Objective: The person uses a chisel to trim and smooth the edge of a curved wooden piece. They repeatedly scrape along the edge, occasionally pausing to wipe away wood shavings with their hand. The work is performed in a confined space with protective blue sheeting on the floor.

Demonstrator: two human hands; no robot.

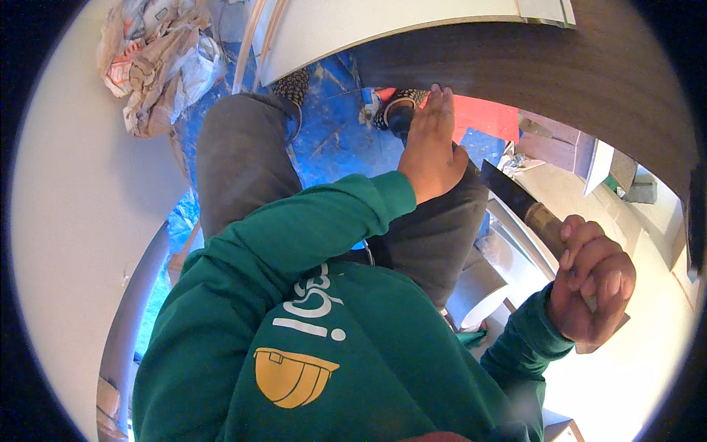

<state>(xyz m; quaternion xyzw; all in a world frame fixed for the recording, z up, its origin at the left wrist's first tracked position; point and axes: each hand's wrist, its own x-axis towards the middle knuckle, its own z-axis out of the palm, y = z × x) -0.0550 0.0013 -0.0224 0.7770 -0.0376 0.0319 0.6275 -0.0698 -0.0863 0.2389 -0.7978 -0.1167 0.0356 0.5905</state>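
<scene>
My left hand (434,151) is held flat above my knee, fingers stretched out and close together. Its fingertips reach the lower edge of a dark brown wood-grain board (530,70); whether they press on it I cannot tell. In my right hand (595,276), fingers wrapped round the wooden handle, is a knife-like tool (512,188) with a dark flat blade. The blade points up and left, toward the board and my left hand, apart from both. Part of the handle is hidden by my fingers.
Crumpled plastic and paper bags (158,70) lie at the far left on a blue, dusty floor covering (331,140). A pale panel (398,16) borders the board at the top. Beyond my knee are a red sheet (486,118) and a grey metal-looking piece (475,291).
</scene>
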